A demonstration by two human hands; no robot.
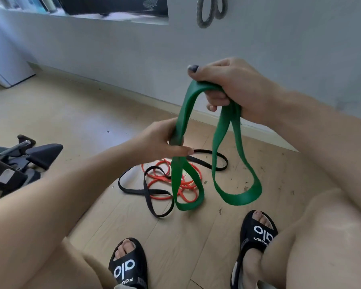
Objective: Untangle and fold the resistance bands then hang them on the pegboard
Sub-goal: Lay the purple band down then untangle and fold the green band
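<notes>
Fingers (216,100) of your right hand (233,88) curl around the green band (227,122) at its upper fold; your left hand (165,138) pinches a lower strand. Two loops hang above the orange band (188,197) and black band (154,191) tangled on the floor (71,113).

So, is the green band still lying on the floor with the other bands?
No, both the left hand and the right hand hold the green band up above the floor.

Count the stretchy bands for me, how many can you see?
4: green band held in both hands, orange band and black band tangled on the floor, grey band hanging on the wall.
</notes>
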